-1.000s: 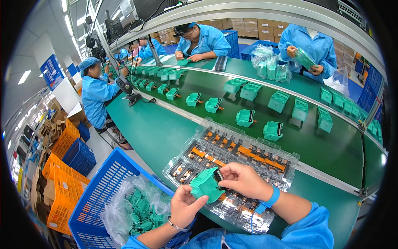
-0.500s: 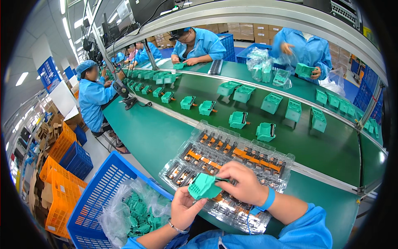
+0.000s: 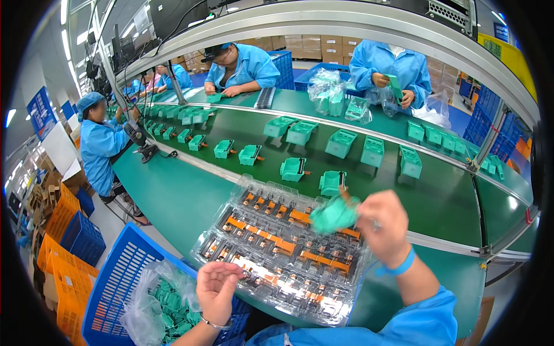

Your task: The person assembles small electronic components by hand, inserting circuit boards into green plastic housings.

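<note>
My right hand [image 3: 385, 228] grips a green plastic housing [image 3: 334, 215] by its right end, above the far right part of a clear plastic tray. Motion blurs the piece, and an orange-brown strip shows at its upper edge. Beside the tray's near left corner, my left hand [image 3: 214, 293] is open, its fingers loosely curled and nothing in them. Rows of dark parts with copper pieces and orange strips sit in the clear tray [image 3: 353, 297]. Just beyond the held piece, another green housing [image 3: 333, 183] with a black part stands on the dark green conveyor belt [image 3: 444, 193].
A blue crate [image 3: 124, 254] with bagged green parts [image 3: 176, 308] stands at the near left, beside orange crates [image 3: 69, 282]. More housings [image 3: 372, 151] line the belt. A metal rail [image 3: 444, 243] edges it. Co-workers [image 3: 245, 69] sit and stand across the line; one [image 3: 104, 150] sits at left.
My right hand has carried the green housing away from my left hand, forward and right over the tray. The left hand has let go and moved left. The view has shifted right.
</note>
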The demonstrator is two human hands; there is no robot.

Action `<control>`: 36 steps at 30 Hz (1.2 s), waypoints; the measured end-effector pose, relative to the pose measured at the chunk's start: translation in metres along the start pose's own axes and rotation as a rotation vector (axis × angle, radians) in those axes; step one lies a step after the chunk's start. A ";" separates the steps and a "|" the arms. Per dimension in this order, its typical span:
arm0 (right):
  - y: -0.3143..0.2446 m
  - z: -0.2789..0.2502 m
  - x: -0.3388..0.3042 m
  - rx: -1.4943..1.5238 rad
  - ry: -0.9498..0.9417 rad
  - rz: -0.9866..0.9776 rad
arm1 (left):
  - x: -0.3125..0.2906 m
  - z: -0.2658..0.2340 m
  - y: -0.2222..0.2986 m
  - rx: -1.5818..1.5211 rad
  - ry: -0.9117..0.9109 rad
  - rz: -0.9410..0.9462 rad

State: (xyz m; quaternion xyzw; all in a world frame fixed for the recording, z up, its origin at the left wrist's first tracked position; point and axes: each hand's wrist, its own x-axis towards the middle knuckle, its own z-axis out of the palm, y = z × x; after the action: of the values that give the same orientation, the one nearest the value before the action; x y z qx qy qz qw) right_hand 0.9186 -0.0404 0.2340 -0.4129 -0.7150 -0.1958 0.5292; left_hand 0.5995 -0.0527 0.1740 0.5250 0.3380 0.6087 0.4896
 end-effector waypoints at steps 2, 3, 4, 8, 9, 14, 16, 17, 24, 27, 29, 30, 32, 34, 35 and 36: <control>0.035 0.000 -0.012 0.129 0.074 0.443 | 0.004 -0.009 0.003 0.065 0.052 0.071; 0.056 -0.005 -0.019 0.171 0.048 0.698 | 0.006 -0.016 0.004 0.059 0.048 0.071; 0.083 -0.009 -0.032 0.218 0.045 0.822 | 0.007 -0.024 0.003 0.113 0.114 0.085; 0.135 0.007 -0.061 0.374 -0.062 1.278 | -0.012 -0.081 0.004 0.221 0.332 0.022; 0.145 0.011 -0.069 0.394 -0.082 1.276 | -0.021 -0.098 0.005 0.235 0.355 0.023; 0.193 0.012 -0.117 0.331 -0.147 1.339 | -0.066 -0.174 -0.007 0.446 0.490 -0.272; 0.198 0.008 -0.126 0.297 -0.217 1.383 | -0.086 -0.209 -0.010 0.521 0.481 -0.369; 0.196 0.007 -0.125 0.280 -0.265 1.403 | -0.103 -0.229 -0.013 0.529 0.539 -0.376; 0.164 0.010 -0.085 0.196 -0.220 1.203 | -0.194 -0.339 -0.041 1.173 0.321 -0.880; 0.102 0.011 -0.035 0.375 -0.240 1.128 | -0.186 -0.358 -0.057 1.288 0.278 -0.840; 0.067 0.014 -0.018 0.454 -0.277 1.090 | -0.155 -0.347 -0.061 1.258 0.280 -0.702; 0.051 0.017 -0.011 0.545 -0.334 1.042 | -0.152 -0.349 -0.069 1.253 0.291 -0.700; 0.013 0.024 0.005 0.627 -0.437 0.976 | -0.140 -0.358 -0.095 1.524 0.262 -0.431; -0.008 0.021 0.005 0.588 -0.508 0.914 | -0.119 -0.352 -0.113 1.645 0.207 -0.424; -0.016 0.018 0.004 0.558 -0.582 0.857 | -0.106 -0.349 -0.121 1.775 0.155 -0.416; -0.023 0.015 0.001 0.537 -0.597 0.826 | -0.094 -0.339 -0.123 1.850 0.097 -0.514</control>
State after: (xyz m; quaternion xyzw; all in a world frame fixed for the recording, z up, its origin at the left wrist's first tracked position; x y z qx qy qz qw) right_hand 0.8914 -0.0426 0.2329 -0.5464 -0.6375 0.3404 0.4233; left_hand 0.2972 -0.0710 -0.0433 0.5876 0.8090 -0.0036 -0.0143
